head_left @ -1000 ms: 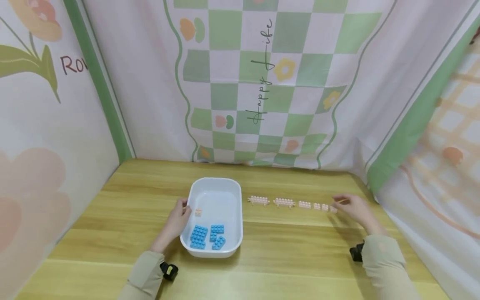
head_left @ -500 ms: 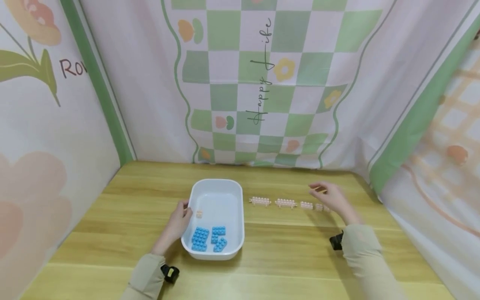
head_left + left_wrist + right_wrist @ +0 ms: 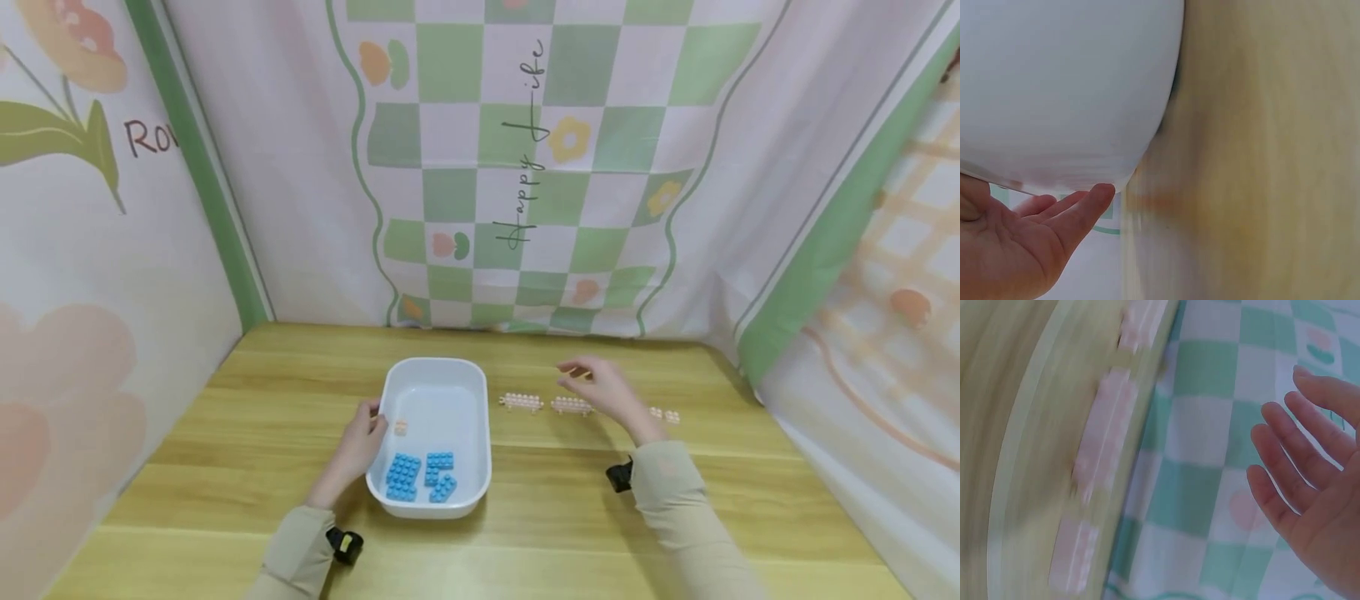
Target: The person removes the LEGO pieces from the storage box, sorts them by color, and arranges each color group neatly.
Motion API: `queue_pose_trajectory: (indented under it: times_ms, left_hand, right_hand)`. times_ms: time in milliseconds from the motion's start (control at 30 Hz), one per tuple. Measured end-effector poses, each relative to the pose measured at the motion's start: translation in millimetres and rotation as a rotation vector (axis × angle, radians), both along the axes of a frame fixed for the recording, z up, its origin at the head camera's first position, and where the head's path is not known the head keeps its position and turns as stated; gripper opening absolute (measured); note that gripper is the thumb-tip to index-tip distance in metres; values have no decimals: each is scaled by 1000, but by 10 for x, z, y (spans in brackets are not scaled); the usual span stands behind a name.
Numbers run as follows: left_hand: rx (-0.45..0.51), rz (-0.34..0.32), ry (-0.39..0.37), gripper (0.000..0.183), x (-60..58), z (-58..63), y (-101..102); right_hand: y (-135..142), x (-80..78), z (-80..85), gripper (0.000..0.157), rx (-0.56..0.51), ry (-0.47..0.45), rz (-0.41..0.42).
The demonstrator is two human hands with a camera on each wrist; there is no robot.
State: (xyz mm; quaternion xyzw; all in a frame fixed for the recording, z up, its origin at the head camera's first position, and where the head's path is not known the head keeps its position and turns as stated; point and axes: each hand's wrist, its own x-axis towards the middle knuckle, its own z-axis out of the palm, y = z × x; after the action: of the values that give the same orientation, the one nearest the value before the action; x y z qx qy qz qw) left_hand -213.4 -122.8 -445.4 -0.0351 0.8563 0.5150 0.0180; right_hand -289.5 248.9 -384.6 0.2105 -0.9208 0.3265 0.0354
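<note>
My left hand [image 3: 360,443] is at the left side of a white plastic tub [image 3: 450,417], its thumb over the rim and its fingers against the outer wall. The left wrist view shows those fingers [image 3: 1079,215] along the wall. Inside the tub lie several blue building bricks [image 3: 403,477] and a small peach brick piece [image 3: 401,427]. My right hand [image 3: 603,387] is above a row of pale pink brick pieces on the table, with nothing in it. One long pink piece [image 3: 572,405] is just below it; another [image 3: 522,402] sits nearer the tub. The right wrist view shows its fingers spread.
Small pink bricks [image 3: 672,417] lie at the row's right end; the right wrist hides part of the row. The wooden table [image 3: 540,517] meets a checked green and white cloth [image 3: 517,208] at the back. Printed curtains stand at both sides.
My right hand has moved left from the row's right end, over the pink pieces, to above the second long one. The left hand and tub have stayed in place.
</note>
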Motion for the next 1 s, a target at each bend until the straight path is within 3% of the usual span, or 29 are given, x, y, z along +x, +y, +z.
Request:
queue_pose_trajectory:
  times_ms: [333,567,833,1000]
  left_hand:
    - [14,10,11,42,-5,3,-12]
    - [20,5,69,40,-3,-11,-17]
    - [29,9,65,39,5,4,-3]
    - [31,14,53,39,7,5,-1]
  right_hand:
    - [-579,-34,1,33,-14,-3,88]
    - [-940,-53,11,32,-28,5,148]
    - [-1250,-40,7,35,-14,-42,163]
    - [-1399,-37,-33,34,13,-18,201]
